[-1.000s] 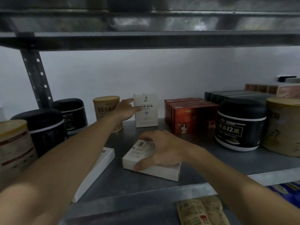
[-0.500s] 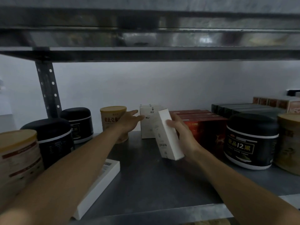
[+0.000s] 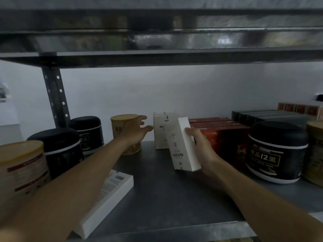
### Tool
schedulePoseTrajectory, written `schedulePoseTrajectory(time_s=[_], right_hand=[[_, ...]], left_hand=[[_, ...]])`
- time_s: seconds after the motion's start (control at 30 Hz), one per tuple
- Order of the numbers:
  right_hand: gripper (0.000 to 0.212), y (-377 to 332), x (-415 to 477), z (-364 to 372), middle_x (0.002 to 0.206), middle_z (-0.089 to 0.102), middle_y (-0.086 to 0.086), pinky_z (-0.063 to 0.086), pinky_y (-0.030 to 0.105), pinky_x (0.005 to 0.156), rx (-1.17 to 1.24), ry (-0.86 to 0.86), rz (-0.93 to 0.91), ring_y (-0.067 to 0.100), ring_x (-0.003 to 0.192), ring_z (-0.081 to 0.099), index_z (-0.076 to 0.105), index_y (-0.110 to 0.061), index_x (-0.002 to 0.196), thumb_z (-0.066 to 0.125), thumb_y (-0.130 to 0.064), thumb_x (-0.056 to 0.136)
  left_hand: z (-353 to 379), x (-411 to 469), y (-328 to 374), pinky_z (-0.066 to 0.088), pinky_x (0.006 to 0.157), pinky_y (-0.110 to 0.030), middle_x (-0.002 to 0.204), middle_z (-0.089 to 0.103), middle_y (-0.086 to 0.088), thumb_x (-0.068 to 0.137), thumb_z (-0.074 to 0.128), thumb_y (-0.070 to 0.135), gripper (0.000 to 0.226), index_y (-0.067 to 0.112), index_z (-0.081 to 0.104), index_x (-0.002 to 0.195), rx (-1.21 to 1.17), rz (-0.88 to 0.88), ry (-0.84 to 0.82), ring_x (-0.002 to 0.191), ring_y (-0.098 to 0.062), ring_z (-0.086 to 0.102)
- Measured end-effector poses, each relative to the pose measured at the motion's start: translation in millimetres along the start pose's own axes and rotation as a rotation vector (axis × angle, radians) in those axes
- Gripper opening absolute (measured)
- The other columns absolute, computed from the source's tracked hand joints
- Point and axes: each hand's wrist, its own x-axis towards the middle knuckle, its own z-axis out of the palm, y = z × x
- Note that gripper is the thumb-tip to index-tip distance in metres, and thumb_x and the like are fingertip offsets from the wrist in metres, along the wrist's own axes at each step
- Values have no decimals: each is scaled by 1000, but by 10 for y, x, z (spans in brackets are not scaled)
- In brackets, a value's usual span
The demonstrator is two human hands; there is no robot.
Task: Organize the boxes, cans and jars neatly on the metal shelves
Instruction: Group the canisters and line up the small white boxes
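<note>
My right hand (image 3: 201, 144) grips a tilted white cardboard carton (image 3: 183, 145). Left hand (image 3: 134, 131), fingers spread, touches the upright white box (image 3: 161, 131) behind it. Tan round can (image 3: 118, 124) on the left, dark red boxes (image 3: 225, 135) close on the right.

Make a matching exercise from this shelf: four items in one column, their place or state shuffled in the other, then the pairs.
Column A
1. barcode white box
2. gripped white box
3. red boxes
4. black jar

Column B
a. tilted, held by the right hand
b. lies flat near the front edge of the shelf
c. stands at the right, its label showing 12
d. lined up in a row towards the back

Pairs: 1-b, 2-a, 3-d, 4-c
</note>
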Motion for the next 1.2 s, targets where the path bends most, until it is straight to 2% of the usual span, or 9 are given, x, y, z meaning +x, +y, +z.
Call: schedulePoseTrajectory(time_s=[0.13,0.27,0.37,0.5,0.7,0.8,0.9,1.03,1.2], right_hand=[[15,-42,-2,-16,105,64,5,49,52,94,-23,-19,-11,28,99,63,55,-36,98,40,-36,100],[32,-64,-12,-82,107,68,16,52,54,91,23,-160,47,38,101,65,62,-22,111,52,-44,91],[56,-89,-19,-90,101,72,16,57,42,73,62,-285,85,31,87,70,61,-16,122,62,-47,75],[55,-128,-21,-53,96,71,14,55,36,68,88,-325,96,27,80,70,62,-15,118,60,-48,73],[77,-16,-53,-151,128,64,12,49,50,95,277,-398,28,31,117,61,62,-28,125,67,-70,62],[79,3,-70,-76,124,67,9,54,42,94,268,-361,-104,26,116,63,58,-16,129,86,-47,61],[56,-36,-44,95,111,73,7,56,35,87,302,-125,-158,25,108,67,57,-3,124,79,-6,72],[41,-36,11,173,107,73,13,56,45,87,365,-63,-146,29,98,71,58,3,118,73,-1,79],[36,-4,53,168,103,75,8,57,29,75,214,-50,-175,22,96,72,63,-5,114,74,-2,80]], left_hand=[[-114,-160,186,47,83,-24,129,55,1,86,71,20,59,26,46,138,-20,186,42,111,-15,54],[-247,-412,422,41,98,-25,136,49,14,77,80,14,84,43,36,142,7,399,-275,124,-2,43],[-237,-562,503,47,95,-20,129,55,17,72,83,24,77,48,43,134,14,425,-366,118,3,50],[-214,-662,492,54,83,-22,115,64,7,70,83,12,54,29,61,116,-87,383,-313,108,-5,59],[-335,-819,354,58,81,-29,107,68,-4,72,81,14,43,12,59,109,-259,254,-65,98,-14,65],[-360,-934,304,60,78,-36,102,72,-4,72,80,20,43,11,60,108,-425,117,60,93,-15,69],[-345,-1065,273,58,80,-49,107,72,-7,66,80,23,59,13,58,119,-589,-18,27,96,-22,71],[-386,-1250,191,57,85,-35,109,72,0,75,79,18,48,16,60,119,-388,-45,-79,98,-12,69],[-513,-1315,105,48,84,-19,101,71,10,77,80,30,43,28,62,116,-65,-7,-44,95,1,64]])
